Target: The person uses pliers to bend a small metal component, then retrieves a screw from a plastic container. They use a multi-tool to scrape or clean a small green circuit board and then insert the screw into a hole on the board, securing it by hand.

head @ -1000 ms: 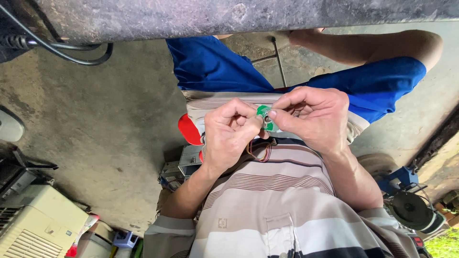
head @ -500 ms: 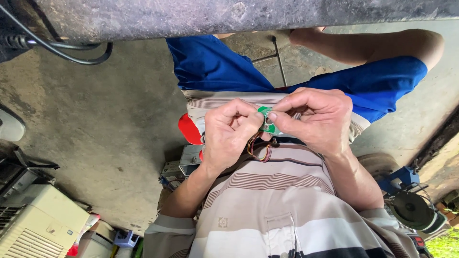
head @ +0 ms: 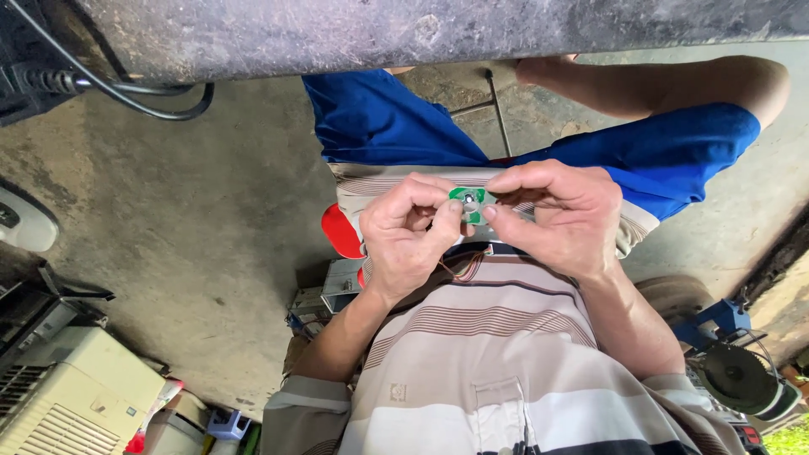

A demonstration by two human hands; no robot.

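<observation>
Both hands meet over the person's lap, above a striped beige-and-brown shirt (head: pixel 497 337) and blue shorts (head: pixel 379 118). The left hand (head: pixel 409 240) and the right hand (head: pixel 560 215) each pinch, with curled fingers, a small round green plastic part with a metal centre (head: pixel 467 202), held between their fingertips. Thin brown wires (head: pixel 455 268) hang just beneath the left hand. A red plastic piece (head: pixel 340 232) shows beside the left wrist, over the concrete floor (head: pixel 194 219)
</observation>
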